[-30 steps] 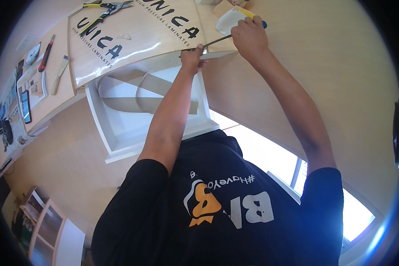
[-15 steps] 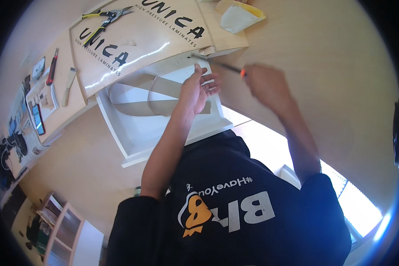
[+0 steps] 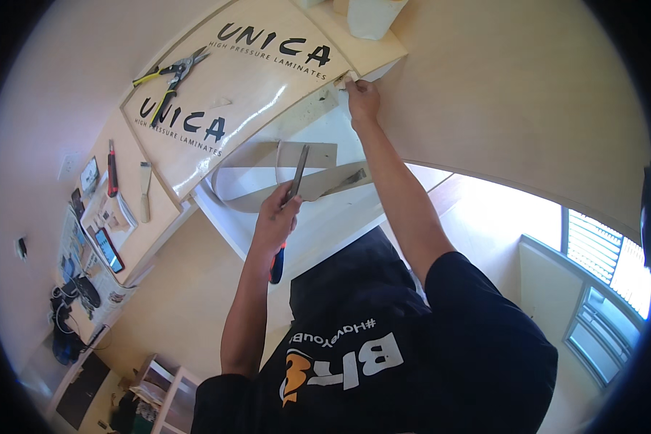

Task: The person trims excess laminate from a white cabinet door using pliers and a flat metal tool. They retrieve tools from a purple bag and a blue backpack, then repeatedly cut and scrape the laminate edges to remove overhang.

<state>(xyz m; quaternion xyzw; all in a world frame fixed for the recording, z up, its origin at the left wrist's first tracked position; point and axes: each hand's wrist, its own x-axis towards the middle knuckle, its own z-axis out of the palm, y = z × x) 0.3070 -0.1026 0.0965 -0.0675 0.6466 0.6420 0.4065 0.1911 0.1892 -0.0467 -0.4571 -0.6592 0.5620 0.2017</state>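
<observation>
My left hand [image 3: 274, 223] is closed around a file [image 3: 297, 173]. Its long flat grey blade points up and away over an open white drawer, and its dark blue and red handle [image 3: 277, 264] sticks out below the fist. At the far right corner of the laminate-topped board [image 3: 253, 79], my right hand [image 3: 364, 101] has its fingers bent together against a small rough, splintered spot [image 3: 343, 81]. What the fingertips pinch there is too small to make out. Inside the drawer [image 3: 228, 230] lies a curled grey-beige strip [image 3: 257, 199].
Yellow-handled snips [image 3: 172, 76] rest on the board. To its left lie a red utility knife [image 3: 112, 170], a putty knife [image 3: 145, 189] and a phone [image 3: 109, 249]. A white container [image 3: 372, 18] stands at the far edge. A broad wooden surface [image 3: 499, 108] spans the right side.
The file has passed from my right hand to my left, which was open before. My right hand has reached to the board's corner. The head view has shifted.
</observation>
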